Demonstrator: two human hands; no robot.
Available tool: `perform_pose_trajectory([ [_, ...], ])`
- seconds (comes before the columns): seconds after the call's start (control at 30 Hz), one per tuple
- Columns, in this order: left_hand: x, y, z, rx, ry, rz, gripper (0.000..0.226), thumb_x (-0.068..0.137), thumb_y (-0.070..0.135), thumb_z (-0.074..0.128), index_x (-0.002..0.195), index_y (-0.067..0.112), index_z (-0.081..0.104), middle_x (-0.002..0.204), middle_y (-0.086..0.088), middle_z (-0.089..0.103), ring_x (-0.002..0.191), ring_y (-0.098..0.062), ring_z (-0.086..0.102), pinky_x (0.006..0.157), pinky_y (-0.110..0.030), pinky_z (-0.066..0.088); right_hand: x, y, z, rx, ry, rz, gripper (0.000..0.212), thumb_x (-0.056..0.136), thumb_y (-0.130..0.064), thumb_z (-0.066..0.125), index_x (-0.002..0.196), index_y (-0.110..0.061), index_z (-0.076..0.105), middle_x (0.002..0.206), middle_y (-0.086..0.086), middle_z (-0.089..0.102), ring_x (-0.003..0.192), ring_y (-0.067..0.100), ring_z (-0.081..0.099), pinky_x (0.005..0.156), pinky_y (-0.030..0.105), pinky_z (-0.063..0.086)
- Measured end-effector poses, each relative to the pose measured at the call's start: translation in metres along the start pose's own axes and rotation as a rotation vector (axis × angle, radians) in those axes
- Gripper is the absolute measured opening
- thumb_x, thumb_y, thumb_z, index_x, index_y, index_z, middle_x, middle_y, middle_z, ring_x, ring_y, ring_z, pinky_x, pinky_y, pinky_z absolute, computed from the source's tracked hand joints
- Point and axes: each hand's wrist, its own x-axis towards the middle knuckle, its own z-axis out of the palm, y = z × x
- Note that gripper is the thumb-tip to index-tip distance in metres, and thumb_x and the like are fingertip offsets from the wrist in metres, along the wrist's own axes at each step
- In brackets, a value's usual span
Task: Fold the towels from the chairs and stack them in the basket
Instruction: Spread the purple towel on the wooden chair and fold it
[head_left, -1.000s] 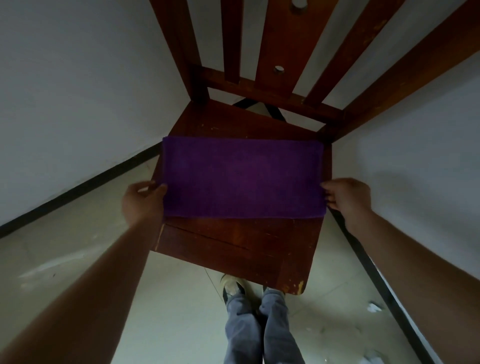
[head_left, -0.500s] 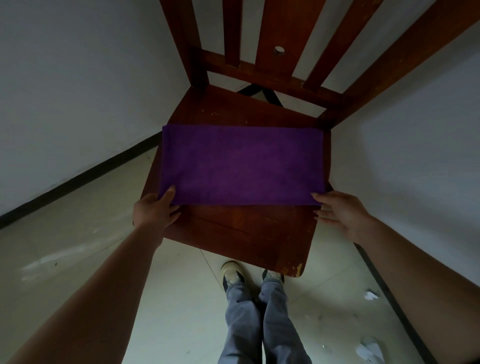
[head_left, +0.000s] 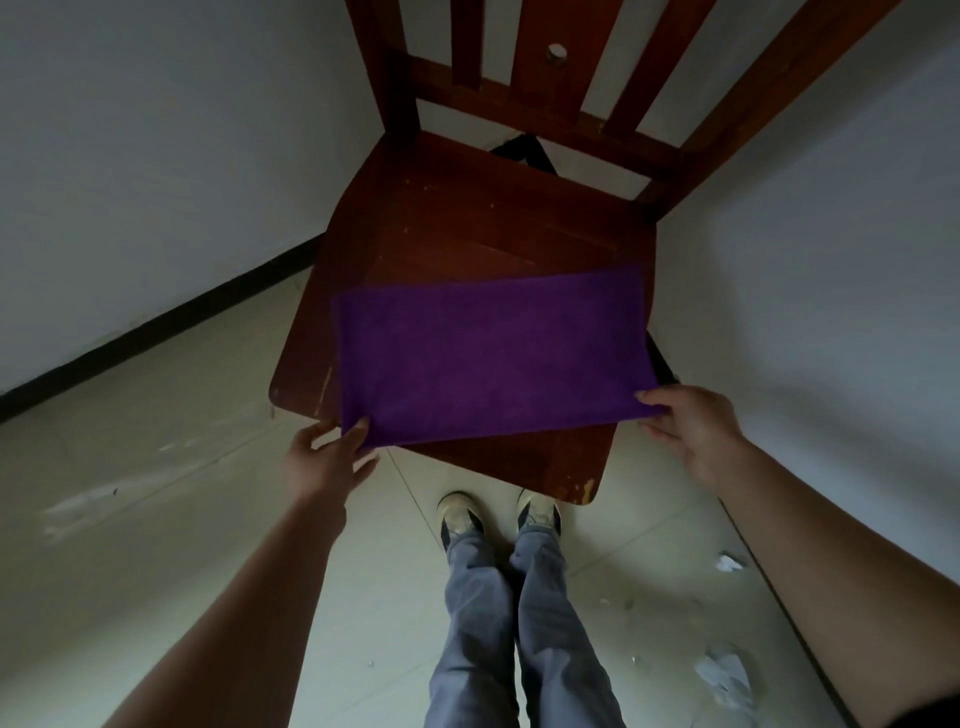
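A purple towel (head_left: 488, 353), folded into a long flat rectangle, lies across the front half of a dark wooden chair seat (head_left: 467, 223). Its near edge hangs slightly past the seat's front. My left hand (head_left: 324, 460) pinches the towel's near left corner, thumb on top. My right hand (head_left: 691, 426) pinches the near right corner. No basket is in view.
The chair stands in a room corner, with white walls (head_left: 156, 156) close on the left and right and its slatted back (head_left: 561, 62) ahead. My legs and shoes (head_left: 498, 519) stand just before the seat. Scraps of paper (head_left: 724, 675) lie on the tiled floor at the right.
Both hands have taken the near corners and drawn the towel toward me, from the middle of the seat to its front edge.
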Motion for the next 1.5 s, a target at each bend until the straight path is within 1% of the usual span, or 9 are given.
perform_pose_trajectory([
  [0.17, -0.001, -0.007, -0.008, -0.043, 0.007, 0.006, 0.042, 0.091, 0.014, 0.062, 0.129, 0.002, 0.048, 0.115, -0.015, 0.064, 0.093, -0.024, 0.067, 0.085, -0.039, 0.053, -0.007, -0.012, 0.012, -0.002, -0.026, 0.009, 0.032, 0.075, -0.006, 0.072, 0.105, -0.004, 0.063, 0.101, 0.012, 0.067, 0.072, 0.019, 0.063, 0.060, 0.027, 0.050],
  [0.43, -0.009, 0.001, -0.010, -0.074, -0.038, 0.082, 0.033, 0.092, -0.002, 0.056, 0.120, 0.011, 0.045, 0.093, -0.007, 0.063, 0.093, -0.026, 0.066, 0.087, -0.038, 0.052, -0.054, -0.041, 0.071, -0.223, -0.277, -0.262, 0.015, 0.074, -0.005, 0.065, 0.070, -0.018, 0.058, 0.081, 0.004, 0.063, 0.072, 0.018, 0.061, 0.061, 0.029, 0.051],
  [0.63, -0.006, 0.006, -0.011, -0.010, -0.150, 0.095, 0.022, 0.095, -0.004, 0.045, 0.100, 0.012, 0.059, 0.117, -0.018, 0.060, 0.101, -0.030, 0.063, 0.079, -0.032, 0.054, -0.084, -0.039, 0.140, -0.451, -0.416, -0.472, 0.031, 0.080, -0.010, 0.066, 0.058, -0.016, 0.046, 0.058, 0.001, 0.049, 0.055, 0.015, 0.052, 0.048, 0.027, 0.046],
  [0.73, -0.002, 0.009, -0.011, -0.004, -0.191, 0.036, 0.023, 0.099, 0.008, 0.046, 0.115, 0.006, 0.063, 0.121, -0.014, 0.061, 0.108, -0.027, 0.063, 0.083, -0.032, 0.054, -0.090, -0.026, 0.171, -0.575, -0.445, -0.583, 0.024, 0.076, -0.019, 0.067, 0.063, -0.016, 0.048, 0.057, -0.001, 0.048, 0.058, 0.016, 0.051, 0.057, 0.039, 0.047],
  [0.83, 0.001, 0.012, -0.015, -0.020, -0.220, -0.023, 0.031, 0.098, 0.025, 0.049, 0.122, 0.010, 0.062, 0.117, -0.009, 0.065, 0.105, -0.023, 0.064, 0.083, -0.034, 0.055, -0.094, -0.013, 0.194, -0.646, -0.504, -0.606, 0.026, 0.080, -0.015, 0.066, 0.064, -0.016, 0.044, 0.055, -0.003, 0.043, 0.053, 0.012, 0.043, 0.055, 0.030, 0.037],
  [1.0, 0.007, 0.014, -0.027, -0.052, -0.248, -0.071, 0.042, 0.101, 0.044, 0.035, 0.101, 0.017, 0.067, 0.115, -0.010, 0.065, 0.106, -0.026, 0.063, 0.083, -0.036, 0.054, -0.100, 0.000, 0.221, -0.757, -0.495, -0.618, 0.020, 0.083, -0.016, 0.061, 0.070, -0.014, 0.045, 0.057, -0.003, 0.044, 0.055, 0.012, 0.042, 0.055, 0.030, 0.033],
  [1.13, 0.011, 0.015, -0.030, -0.071, -0.255, -0.093, 0.049, 0.100, 0.048, 0.034, 0.111, 0.013, 0.065, 0.117, -0.011, 0.065, 0.105, -0.026, 0.063, 0.078, -0.035, 0.054, -0.101, 0.004, 0.231, -0.847, -0.556, -0.584, 0.016, 0.083, -0.020, 0.063, 0.076, -0.012, 0.052, 0.062, -0.002, 0.047, 0.061, 0.014, 0.045, 0.058, 0.032, 0.035],
  [1.3, 0.012, 0.017, -0.032, -0.053, -0.233, -0.110, 0.040, 0.100, 0.045, 0.037, 0.108, 0.015, 0.062, 0.104, -0.007, 0.066, 0.091, -0.022, 0.064, 0.075, -0.033, 0.054, -0.094, 0.013, 0.232, -1.061, -0.633, -0.518, 0.026, 0.085, -0.026, 0.064, 0.107, -0.013, 0.067, 0.089, -0.002, 0.060, 0.092, 0.015, 0.057, 0.078, 0.027, 0.042],
  [1.5, 0.022, 0.023, -0.028, 0.123, -0.200, -0.036, 0.041, 0.093, 0.036, 0.057, 0.125, 0.010, 0.051, 0.118, -0.012, 0.061, 0.104, -0.026, 0.063, 0.075, -0.034, 0.054, -0.067, -0.005, 0.206, -0.732, -0.262, -0.591, 0.007, 0.081, -0.014, 0.066, 0.088, -0.017, 0.068, 0.080, 0.001, 0.068, 0.083, 0.023, 0.066, 0.078, 0.036, 0.052],
])
